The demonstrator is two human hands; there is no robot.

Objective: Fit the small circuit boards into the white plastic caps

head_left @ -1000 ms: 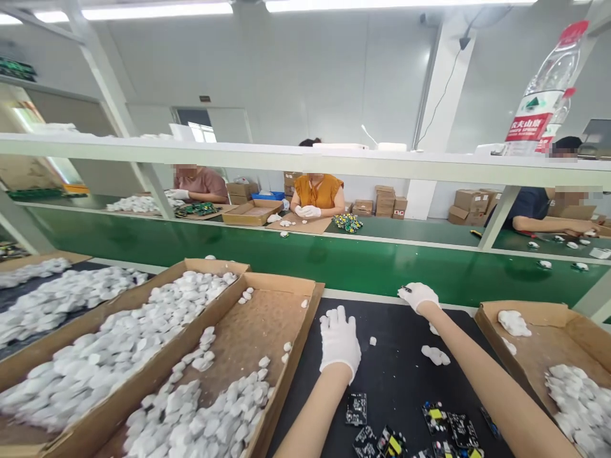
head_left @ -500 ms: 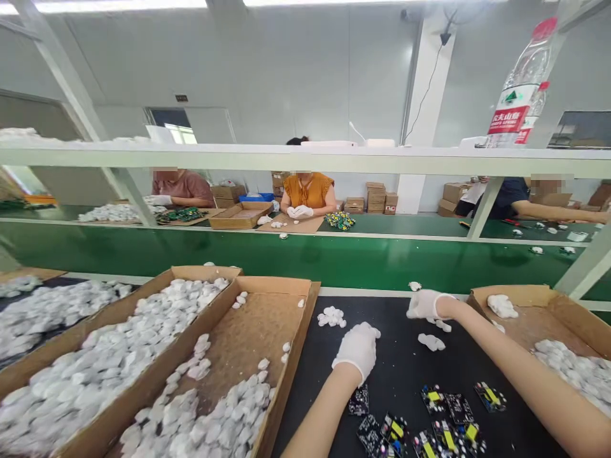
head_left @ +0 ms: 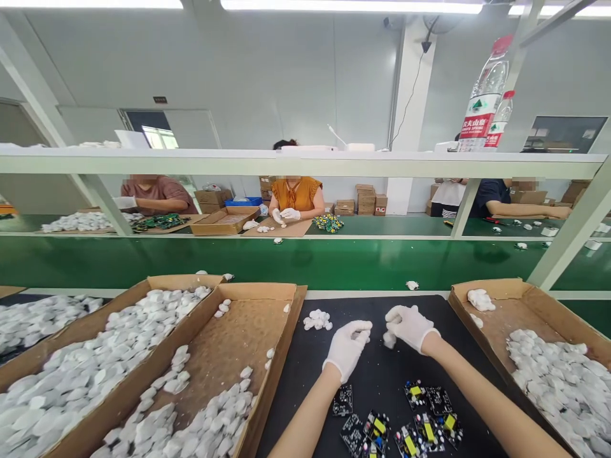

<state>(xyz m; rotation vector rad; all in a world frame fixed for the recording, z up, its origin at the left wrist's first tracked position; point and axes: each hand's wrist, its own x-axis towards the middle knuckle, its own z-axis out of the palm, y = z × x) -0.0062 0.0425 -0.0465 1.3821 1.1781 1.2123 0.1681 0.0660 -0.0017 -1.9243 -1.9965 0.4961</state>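
Both of my hands wear white gloves and are raised over the black mat (head_left: 305, 375). My left hand (head_left: 348, 346) has its thumb and fingers drawn together; what they hold, if anything, is too small to name. Just to the right, my right hand (head_left: 410, 327) is curled over a white piece (head_left: 389, 340) under its fingertips. A small cluster of white pieces (head_left: 317, 320) lies left of my left hand. Circuit boards with yellow parts (head_left: 428, 432) and black boards (head_left: 352, 432) lie on the mat below the hands.
Cardboard trays of white pieces stand at the left (head_left: 109, 356) and right (head_left: 563, 381). Behind the mat runs a green belt (head_left: 334, 261) with a few white items. A shelf (head_left: 286, 165) with bottles (head_left: 482, 108) crosses above. Several people sit across the belt.
My right hand has come back from the belt's edge toward my left hand. The white pieces formerly beneath it are no longer seen on the mat. The view has shifted slightly.
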